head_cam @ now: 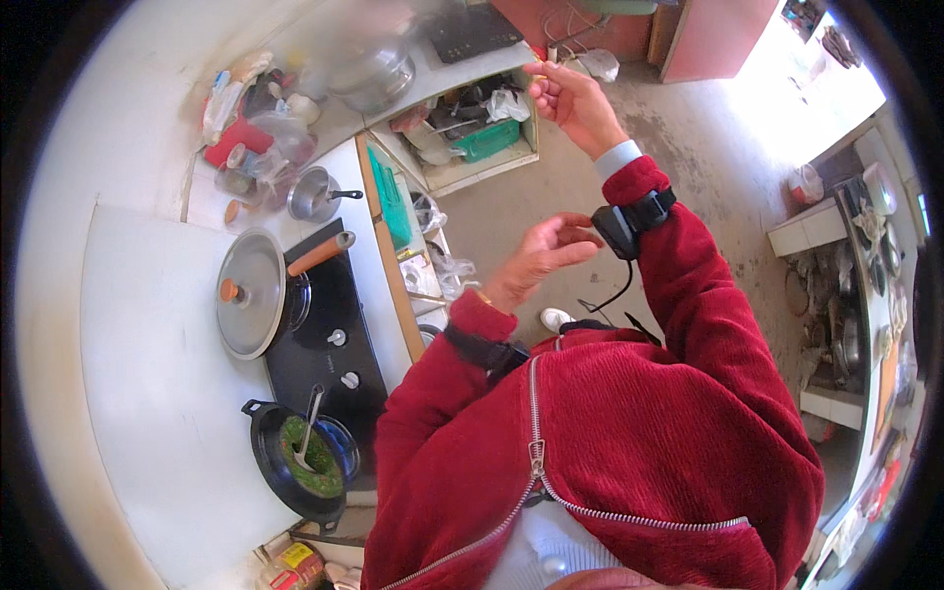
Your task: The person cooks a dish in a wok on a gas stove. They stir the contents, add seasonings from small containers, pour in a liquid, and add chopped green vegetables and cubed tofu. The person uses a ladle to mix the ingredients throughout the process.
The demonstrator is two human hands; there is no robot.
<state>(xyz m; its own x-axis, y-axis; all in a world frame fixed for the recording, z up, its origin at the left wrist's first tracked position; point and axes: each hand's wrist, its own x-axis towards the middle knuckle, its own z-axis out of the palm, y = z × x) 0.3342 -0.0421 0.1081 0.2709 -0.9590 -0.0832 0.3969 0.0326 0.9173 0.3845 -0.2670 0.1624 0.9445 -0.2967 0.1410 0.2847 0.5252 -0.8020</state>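
My right hand is raised far forward, beyond the cabinet's edge, with thumb and fingers bent together. A small yellow-orange thing shows at its fingertips, too small to identify; I cannot tell whether it is held. My left hand is nearer my body, palm inward, fingers apart and holding nothing. Its fingertips are close to a black strapped device on my right sleeve, from which a black cable hangs. To my left, a black wok with green food and a metal ladle stands over a burner.
On the gas hob, a wooden-handled pan carries a metal lid. A small saucepan, plastic bags, a steel pot and an induction cooker stand along the counter. Shelves line the right side.
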